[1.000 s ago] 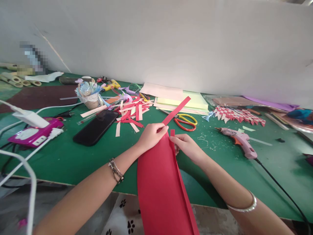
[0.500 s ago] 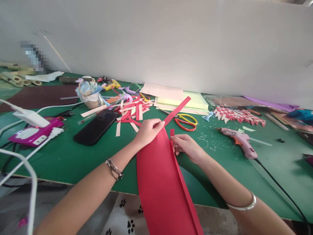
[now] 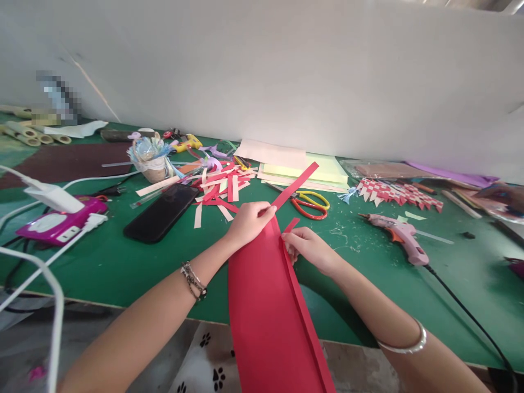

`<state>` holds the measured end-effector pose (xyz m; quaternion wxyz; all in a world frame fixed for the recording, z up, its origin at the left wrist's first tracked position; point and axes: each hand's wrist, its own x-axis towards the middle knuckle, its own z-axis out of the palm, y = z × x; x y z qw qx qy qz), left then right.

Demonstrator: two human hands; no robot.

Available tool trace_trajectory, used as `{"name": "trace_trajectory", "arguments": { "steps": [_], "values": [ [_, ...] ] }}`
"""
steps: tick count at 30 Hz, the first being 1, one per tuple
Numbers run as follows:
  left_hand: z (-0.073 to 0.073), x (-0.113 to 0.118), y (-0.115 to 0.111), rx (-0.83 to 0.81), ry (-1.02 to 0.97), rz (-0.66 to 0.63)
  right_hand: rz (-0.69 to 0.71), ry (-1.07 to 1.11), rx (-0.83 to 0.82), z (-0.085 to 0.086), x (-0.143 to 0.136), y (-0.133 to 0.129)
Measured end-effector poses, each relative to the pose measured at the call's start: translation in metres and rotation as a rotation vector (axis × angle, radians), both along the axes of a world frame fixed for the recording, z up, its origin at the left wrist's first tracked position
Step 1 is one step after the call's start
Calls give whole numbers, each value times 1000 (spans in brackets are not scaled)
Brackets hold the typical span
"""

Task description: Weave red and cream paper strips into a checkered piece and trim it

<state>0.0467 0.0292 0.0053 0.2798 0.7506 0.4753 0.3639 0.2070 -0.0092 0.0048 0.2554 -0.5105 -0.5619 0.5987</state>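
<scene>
A long red paper sheet stretches from the table toward me and over the table's front edge. My left hand is closed on its far end, thumb and fingers pinching the paper. From that grip a narrow red strip sticks out to the upper right. Along the sheet's right side runs another narrow red strip, partly apart from the sheet. My right hand pinches this strip near its far end, and a short tip of it shows above the fingers.
Scissors with yellow and red handles lie just beyond my hands. A pink glue gun rests right, its cord trailing forward. Left are a black phone, cut paper strips and a magenta power strip. Another person's hand appears far right.
My right hand has shifted slightly left, and the strip tip above its fingers now leans right instead of standing upright. A hand has appeared at the far right. My left hand stays put.
</scene>
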Motion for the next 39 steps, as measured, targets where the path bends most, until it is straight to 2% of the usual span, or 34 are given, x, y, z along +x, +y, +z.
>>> {"name": "trace_trajectory", "arguments": {
  "steps": [8, 17, 22, 25, 30, 39],
  "values": [
    [1, -5, 6, 37, 17, 27, -9, 51, -35, 0, 1, 2],
    [7, -15, 10, 66, -47, 112, -58, 94, -76, -3, 4, 4],
    [0, -7, 5, 54, -18, 64, 31, -60, 60, 3, -2, -4],
    [-1, -4, 3, 46, -6, 51, 42, -114, 65, 3, -3, -6],
    [4, -8, 5, 51, -36, 79, 7, -51, 15, -1, 0, -3],
    [9, -12, 6, 120, -120, 101, 59, 98, -33, -3, 4, -2]
  ]
}}
